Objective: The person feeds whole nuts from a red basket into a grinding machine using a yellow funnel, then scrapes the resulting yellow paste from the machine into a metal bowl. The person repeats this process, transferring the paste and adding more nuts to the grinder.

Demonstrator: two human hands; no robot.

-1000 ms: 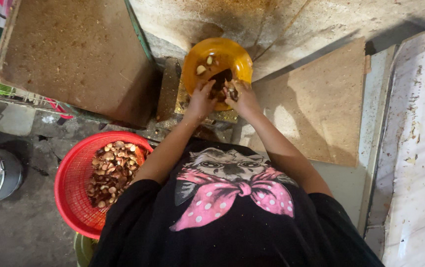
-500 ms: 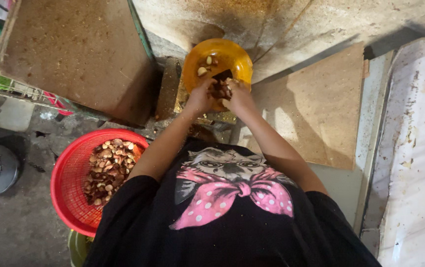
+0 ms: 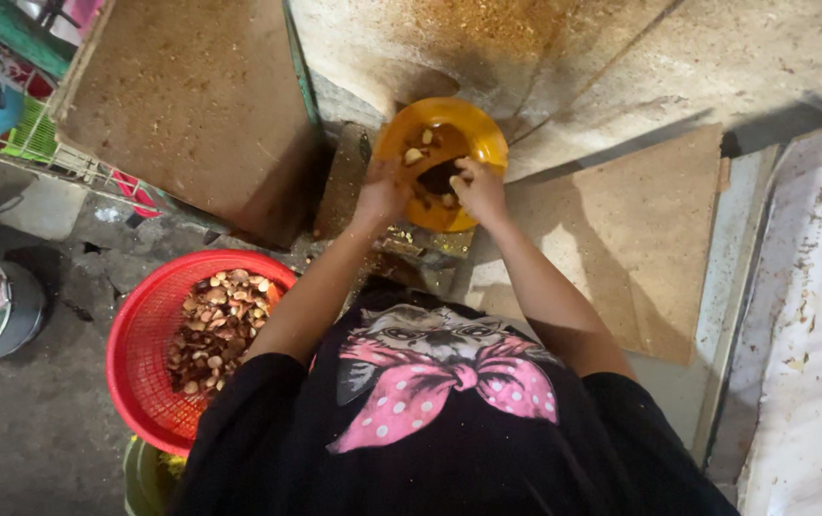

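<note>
Head view, looking down. Left hand (image 3: 382, 191) and right hand (image 3: 476, 187) both reach into a yellow bowl (image 3: 478, 134) holding pale and brown nut pieces (image 3: 415, 155). Right fingers curled together on a dark piece; left fingers: cannot tell, hidden over the bowl's rim. Bowl sits on a stained concrete floor (image 3: 38, 430), beside brown boards (image 3: 191, 96) leaning either side. Red basket (image 3: 143, 334) of mixed nuts near the left elbow. Metal pot (image 3: 19, 315) at far left. White sheet (image 3: 812, 334) along the right edge.
</note>
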